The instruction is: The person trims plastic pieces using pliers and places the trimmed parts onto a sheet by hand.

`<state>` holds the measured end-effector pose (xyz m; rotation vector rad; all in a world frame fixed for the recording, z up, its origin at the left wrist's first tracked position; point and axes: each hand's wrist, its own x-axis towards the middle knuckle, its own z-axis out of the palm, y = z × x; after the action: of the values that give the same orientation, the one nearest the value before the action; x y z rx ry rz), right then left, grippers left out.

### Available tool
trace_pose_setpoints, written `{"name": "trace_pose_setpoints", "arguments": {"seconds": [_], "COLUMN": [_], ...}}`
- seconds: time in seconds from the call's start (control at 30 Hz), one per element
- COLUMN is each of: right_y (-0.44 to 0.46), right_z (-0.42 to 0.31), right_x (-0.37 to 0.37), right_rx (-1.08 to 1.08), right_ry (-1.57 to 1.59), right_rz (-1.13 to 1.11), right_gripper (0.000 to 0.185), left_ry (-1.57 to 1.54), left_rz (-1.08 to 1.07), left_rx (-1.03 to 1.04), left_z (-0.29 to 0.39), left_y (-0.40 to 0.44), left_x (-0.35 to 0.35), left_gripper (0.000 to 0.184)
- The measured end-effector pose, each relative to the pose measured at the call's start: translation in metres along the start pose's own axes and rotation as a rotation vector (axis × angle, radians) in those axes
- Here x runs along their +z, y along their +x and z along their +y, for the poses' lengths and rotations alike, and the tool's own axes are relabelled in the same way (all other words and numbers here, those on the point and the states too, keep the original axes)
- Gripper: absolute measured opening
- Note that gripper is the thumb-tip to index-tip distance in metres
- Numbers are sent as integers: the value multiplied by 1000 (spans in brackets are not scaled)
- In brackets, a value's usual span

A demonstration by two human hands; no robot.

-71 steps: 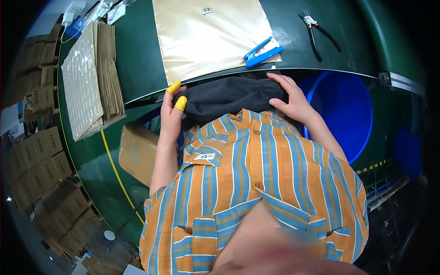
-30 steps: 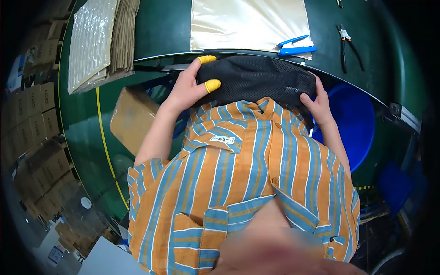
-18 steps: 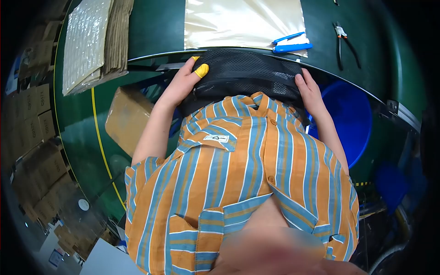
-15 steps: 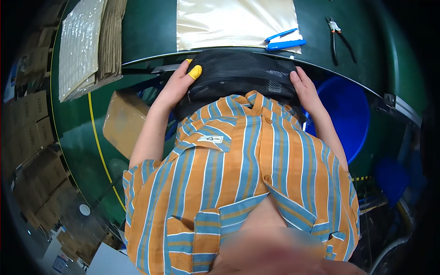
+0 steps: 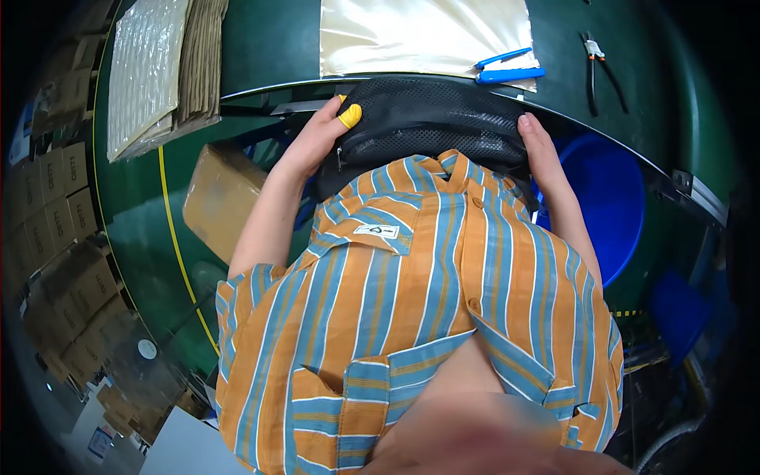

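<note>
Holding the left end of a black mesh bag (image 5: pixel 435 119), one left hand (image 5: pixel 315 144): thumb laid over the fabric, fingers closed on it, yellow covers (image 5: pixel 350 116) on two tips. One right hand (image 5: pixel 545 157): touching the bag's right end, thumb uppermost; how tightly its fingers close, cannot tell. The bag: rounded, in front of the striped shirt (image 5: pixel 427 253), just beside the near edge of the green tabletop (image 5: pixel 269 39); small zip pull (image 5: pixel 340 158) at its left end.

On the tabletop: one pale shiny sheet (image 5: pixel 419 39); two slim blue tools (image 5: pixel 511 76) at its near right corner; one pair of dark-handled pliers (image 5: pixel 595 55), well apart to the right; one stack of brown paper pieces (image 5: pixel 202 71), left.

Lower: one cardboard box (image 5: pixel 226 198) near the left forearm; one blue bin (image 5: pixel 613 206) beyond the right.
</note>
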<state>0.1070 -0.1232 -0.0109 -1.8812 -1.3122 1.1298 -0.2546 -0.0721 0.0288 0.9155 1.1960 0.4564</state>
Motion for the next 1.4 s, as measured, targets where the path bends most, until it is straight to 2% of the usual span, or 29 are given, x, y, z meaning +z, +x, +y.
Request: {"name": "trace_pose_setpoints", "arguments": {"seconds": [0.07,0.1,0.13,0.2,0.27,0.37,0.43,0.57,0.6,0.63,0.67,0.7,0.73,0.8,0.83,0.9,1.0,1.1,1.2,1.23,1.3,1.33,1.37,1.4], "right_y": [1,0,0,-2,-4,1,6,2,5,-2,12,11,4,0,7,4,4,6,10,5,4,3,-3,-1], "right_z": [-14,-14,-15,-19,-25,-11,0,6,7,-6,33,34,12,-4,27,18,2,17,35,21,16,17,1,3], "right_x": [-7,-7,-6,-5,-2,-2,0,-3,-3,-2,-3,-3,-3,-2,-4,-1,-3,-2,-2,-1,-1,1,-2,-2], "right_rx": [106,106,100,93,124,140,112,107,73,46,26,12,30,85,47,45,68,87,-67,-19,18,-36,-30,-69], "right_ry": [204,202,218,234,225,308,258,258,253,133,89,117,93,166,117,64,157,209,129,198,227,135,155,158], "right_rz": [-204,-210,-206,-211,-114,-136,-123,-96,-123,-50,-73,-94,-61,-41,-43,15,-72,-100,-28,-28,-51,-4,-38,-29], "right_gripper": [52,52,50,48,46,46,48,52,54,57,58,57,56,59,56,55,54,52,51,51,52,48,44,43], "left_ry": [-19,-39,-58,-39,-20,-15,6,110,260,424,557,710,666,659,630,583,510,596,742,649,669,614,609,556], "left_rz": [58,88,118,164,215,197,133,115,124,148,202,232,291,295,292,295,276,279,296,244,203,230,332,338], "left_rx": [-33,-5,24,30,34,23,-15,102,245,398,383,442,396,437,449,451,389,406,421,377,266,258,417,433], "left_z": [-3,-9,-12,-6,-6,-11,-11,-19,-37,-48,-38,-40,-53,-55,-54,-48,-45,-56,-43,-50,-38,-40,-60,-71], "left_y": [0,3,4,1,0,7,8,11,17,27,21,21,29,32,29,24,22,34,25,32,24,20,27,34], "left_x": [4,4,4,10,12,6,3,0,-4,-12,-7,-8,-9,-10,-7,-3,-1,-9,-4,-7,-5,-3,-4,-9], "left_gripper": [55,48,42,43,43,43,51,47,44,41,38,36,33,29,29,29,30,28,25,25,24,30,34,36]}}
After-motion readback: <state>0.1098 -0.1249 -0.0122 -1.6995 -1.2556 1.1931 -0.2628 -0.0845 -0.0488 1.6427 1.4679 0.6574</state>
